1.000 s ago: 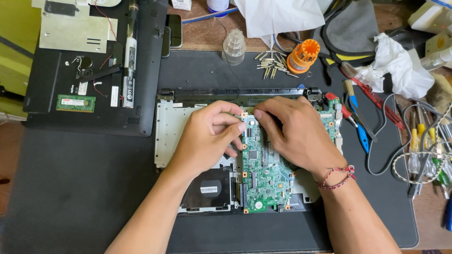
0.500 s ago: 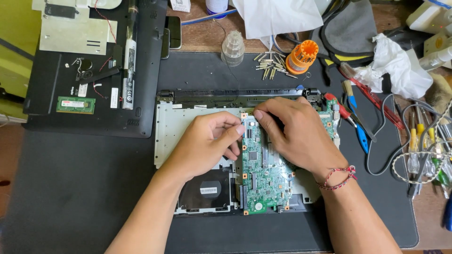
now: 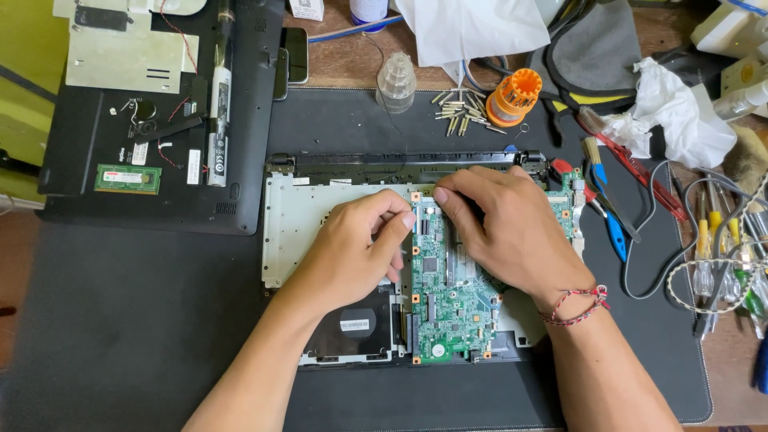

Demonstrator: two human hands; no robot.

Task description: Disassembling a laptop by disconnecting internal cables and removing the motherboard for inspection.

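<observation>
An opened laptop base (image 3: 300,220) lies on a dark mat with a green motherboard (image 3: 448,308) seated in its right half. My left hand (image 3: 352,248) rests on the silver inner plate, fingertips pinched at the board's upper left edge. My right hand (image 3: 504,228) covers the board's upper part, its fingertips meeting the left hand's near the top left corner. Whether something small sits between the fingers is hidden. A black hard drive (image 3: 356,324) sits in the base below my left hand.
A black laptop cover (image 3: 240,120) with a green memory stick (image 3: 128,178) lies at the upper left. Loose screwdriver bits (image 3: 460,112), an orange bit holder (image 3: 512,96), a small clear bottle (image 3: 397,80), screwdrivers (image 3: 708,248), blue pliers (image 3: 612,232) and crumpled white tissue (image 3: 668,112) crowd the right.
Both hands stay at the board's top left corner. The fingertips have shifted only slightly.
</observation>
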